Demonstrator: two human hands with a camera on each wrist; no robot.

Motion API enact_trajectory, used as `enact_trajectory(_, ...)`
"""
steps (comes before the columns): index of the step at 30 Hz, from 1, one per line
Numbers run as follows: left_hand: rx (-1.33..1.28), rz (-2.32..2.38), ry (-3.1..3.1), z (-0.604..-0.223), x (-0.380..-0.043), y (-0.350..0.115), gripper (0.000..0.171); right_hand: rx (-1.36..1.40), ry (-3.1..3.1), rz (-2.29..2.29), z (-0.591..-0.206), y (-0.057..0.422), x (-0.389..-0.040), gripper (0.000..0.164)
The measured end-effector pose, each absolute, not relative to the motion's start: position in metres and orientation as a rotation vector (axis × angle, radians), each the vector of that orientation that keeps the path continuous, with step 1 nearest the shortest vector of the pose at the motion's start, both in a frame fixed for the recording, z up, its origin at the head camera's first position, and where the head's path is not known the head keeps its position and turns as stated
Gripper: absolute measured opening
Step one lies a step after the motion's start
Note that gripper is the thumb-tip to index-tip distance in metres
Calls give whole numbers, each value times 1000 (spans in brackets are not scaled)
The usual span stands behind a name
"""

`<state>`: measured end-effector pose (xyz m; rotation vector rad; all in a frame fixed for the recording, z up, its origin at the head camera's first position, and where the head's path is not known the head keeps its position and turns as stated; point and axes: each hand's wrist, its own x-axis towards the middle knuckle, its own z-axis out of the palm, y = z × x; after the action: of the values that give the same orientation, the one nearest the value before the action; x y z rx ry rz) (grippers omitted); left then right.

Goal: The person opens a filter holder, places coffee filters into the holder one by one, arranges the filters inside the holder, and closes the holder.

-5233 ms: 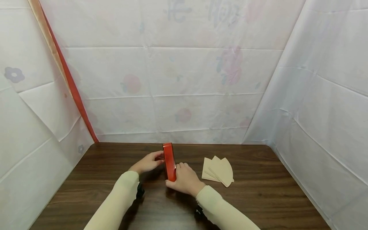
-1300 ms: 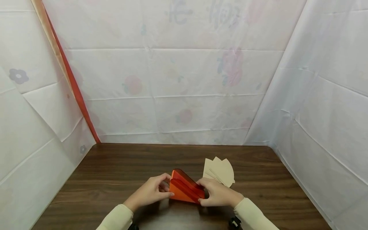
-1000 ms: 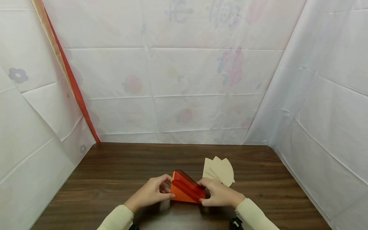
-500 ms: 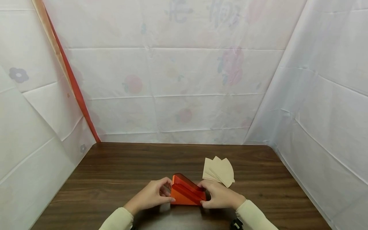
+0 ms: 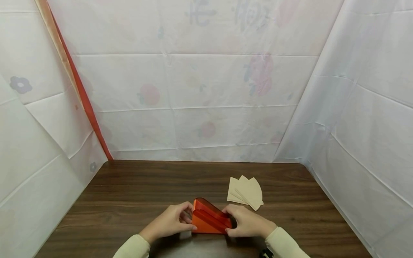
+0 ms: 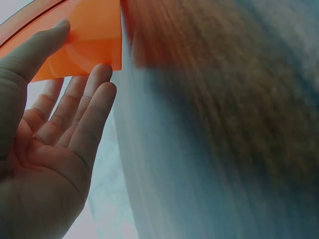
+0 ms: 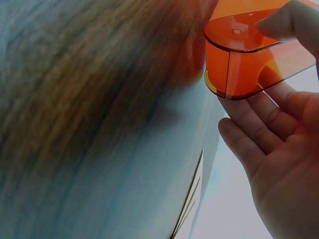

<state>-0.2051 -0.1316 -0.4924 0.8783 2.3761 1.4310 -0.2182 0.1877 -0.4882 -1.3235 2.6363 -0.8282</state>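
A translucent orange-red plastic coffee filter case (image 5: 206,223), wedge-shaped with a rounded top, stands between both hands near the front of the table. My left hand (image 5: 171,221) pinches its left end; in the left wrist view the thumb lies on one broad face of the case (image 6: 94,37), the fingers at the opposite side. At the right end my right hand (image 5: 247,221) grips it likewise. The right wrist view shows that thumb pressing the flat face near a small round hole, beside the curved end of the case (image 7: 217,69).
Several beige paper coffee filters (image 5: 246,191) lie fanned out on the dark wood table (image 5: 155,182), just beyond my right hand. Pale printed sheets (image 5: 206,89) enclose the table at the back and both sides.
Since the oldest frame the case has turned from narrow-end-on to broadside and come nearer, with both hands now holding its ends. Over the last second it has sunk slightly toward me.
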Motion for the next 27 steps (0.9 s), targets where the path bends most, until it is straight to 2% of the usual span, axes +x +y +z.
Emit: enact_trajectory(27, 885, 1466, 2333, -497, -200, -130, 33, -1318, 2667, -790, -492, 188, -216, 38)
